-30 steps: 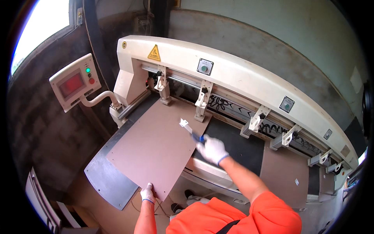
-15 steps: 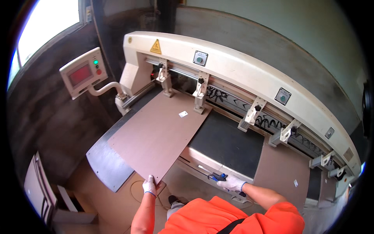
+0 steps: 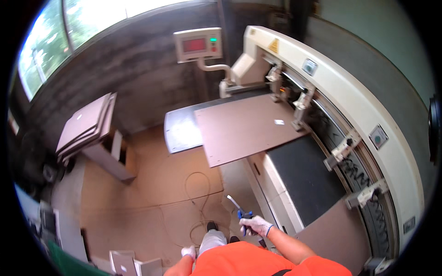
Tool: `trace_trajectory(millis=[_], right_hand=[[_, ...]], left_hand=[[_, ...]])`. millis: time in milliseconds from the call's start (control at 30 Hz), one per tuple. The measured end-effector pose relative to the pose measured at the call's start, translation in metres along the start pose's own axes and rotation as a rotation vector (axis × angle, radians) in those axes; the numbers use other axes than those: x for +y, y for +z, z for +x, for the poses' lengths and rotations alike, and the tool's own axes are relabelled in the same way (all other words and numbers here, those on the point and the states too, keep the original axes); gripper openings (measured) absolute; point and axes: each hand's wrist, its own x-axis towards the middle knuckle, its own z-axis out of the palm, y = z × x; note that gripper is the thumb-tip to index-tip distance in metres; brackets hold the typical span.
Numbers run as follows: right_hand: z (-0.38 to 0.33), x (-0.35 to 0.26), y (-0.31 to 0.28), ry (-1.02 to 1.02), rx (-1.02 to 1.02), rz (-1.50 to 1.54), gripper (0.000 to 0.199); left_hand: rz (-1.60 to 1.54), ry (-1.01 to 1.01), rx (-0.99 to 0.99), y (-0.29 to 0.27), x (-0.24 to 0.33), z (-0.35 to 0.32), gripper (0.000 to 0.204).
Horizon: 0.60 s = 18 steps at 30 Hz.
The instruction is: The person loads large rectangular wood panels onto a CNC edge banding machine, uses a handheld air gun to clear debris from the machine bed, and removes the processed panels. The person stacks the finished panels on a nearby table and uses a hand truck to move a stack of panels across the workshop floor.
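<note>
In a white glove, my right hand (image 3: pixel 256 226) grips a blue-and-black air blow gun (image 3: pixel 245 215) with a pale nozzle pointing up and left. My left hand (image 3: pixel 189 252), also gloved, hangs low beside my leg, away from the panel; its fingers are too small and blurred to make out. A brownish-pink flat panel (image 3: pixel 244 133) with a small white label lies on the machine's bed, its far edge by the clamps (image 3: pixel 301 108). The panel's near corner juts out past the bed.
The long cream machine (image 3: pixel 340 78) runs along the right, with a control screen (image 3: pixel 198 44) on a bent arm. Another panel (image 3: pixel 340 230) lies nearer on its bed. Stacked panels (image 3: pixel 87 120) rest on a stand at left. A thin hose (image 3: pixel 186 186) loops across the floor.
My left hand has let go of the panel corner and dropped to my side. My view has swung left, bringing in the panel stack and floor. The blow gun stays in my right hand.
</note>
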Motion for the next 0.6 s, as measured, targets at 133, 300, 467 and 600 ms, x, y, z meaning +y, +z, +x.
trace_trajectory(millis=[133, 300, 467, 600], right_hand=[[-0.002, 0.035, 0.055, 0.145, -0.268, -0.305, 0.034], [0.011, 0.090, 0.100, 0.172, -0.398, -0.739, 0.031], [0.056, 0.157, 0.115, 0.005, -0.219, -1.223, 0.029], [0.081, 0.203, 0.117, -0.093, -0.056, -1.662, 0.038]], left_hand=[[0.202, -0.223, -0.014, -0.044, -0.156, -0.045, 0.040], [-0.678, -0.313, 0.267, -0.052, -0.248, -0.112, 0.020], [-1.246, -0.347, 0.134, -0.011, -0.310, -0.161, 0.017], [-1.232, -0.233, 0.156, 0.028, -0.359, -0.226, 0.010]])
